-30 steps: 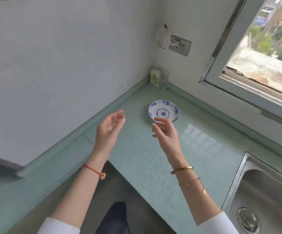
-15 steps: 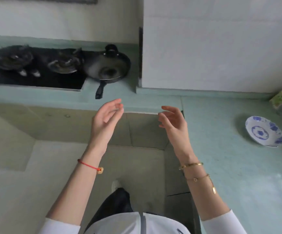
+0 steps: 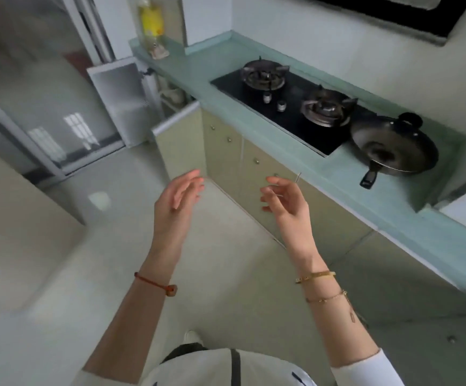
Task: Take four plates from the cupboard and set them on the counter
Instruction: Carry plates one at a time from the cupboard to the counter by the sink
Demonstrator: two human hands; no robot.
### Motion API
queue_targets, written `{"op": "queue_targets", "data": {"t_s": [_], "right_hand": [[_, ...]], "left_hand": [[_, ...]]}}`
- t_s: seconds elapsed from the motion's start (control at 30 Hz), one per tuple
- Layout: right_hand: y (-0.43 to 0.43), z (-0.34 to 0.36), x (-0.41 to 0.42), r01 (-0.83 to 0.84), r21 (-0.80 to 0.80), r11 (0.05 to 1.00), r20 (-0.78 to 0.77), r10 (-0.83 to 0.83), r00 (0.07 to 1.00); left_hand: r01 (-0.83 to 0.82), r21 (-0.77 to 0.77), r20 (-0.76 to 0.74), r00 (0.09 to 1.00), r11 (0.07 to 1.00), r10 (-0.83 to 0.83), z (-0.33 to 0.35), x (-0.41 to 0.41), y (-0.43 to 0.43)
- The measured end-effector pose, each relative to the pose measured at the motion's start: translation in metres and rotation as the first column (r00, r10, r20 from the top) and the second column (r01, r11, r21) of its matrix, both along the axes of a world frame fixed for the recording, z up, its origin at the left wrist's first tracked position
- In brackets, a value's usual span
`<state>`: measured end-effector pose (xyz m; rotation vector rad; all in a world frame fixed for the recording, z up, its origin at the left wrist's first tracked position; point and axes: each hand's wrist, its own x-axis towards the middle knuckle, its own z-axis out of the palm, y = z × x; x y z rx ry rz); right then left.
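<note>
Both forearms raised, left hand (image 3: 177,201) and right hand (image 3: 284,201) apparently empty, fingers loosely spread.

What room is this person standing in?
Most likely a home kitchen. A gas stove with two burners is set into a green counter, a black frying pan sits beside it, and cupboards run underneath.

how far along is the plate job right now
Done: no plate shows on the counter in this view, so the count cannot be told. In hand: nothing; the left hand and right hand are both open and empty over the floor. Left: the open cupboard at the far end of the counter looks like the next stop, and plates have yet to be carried back from it.
</note>
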<state>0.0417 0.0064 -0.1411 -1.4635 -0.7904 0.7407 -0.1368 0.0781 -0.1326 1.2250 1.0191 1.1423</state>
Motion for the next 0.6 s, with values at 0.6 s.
{"op": "queue_targets", "data": {"t_s": [0.6], "right_hand": [[0.299, -0.030, -0.221, -0.338, -0.065, 0.939, -0.005, 0.338, 0.941]], "left_hand": [[-0.326, -0.041, -0.015, 0.945, 0.944, 0.326, -0.028, -0.242, 0.213]]}}
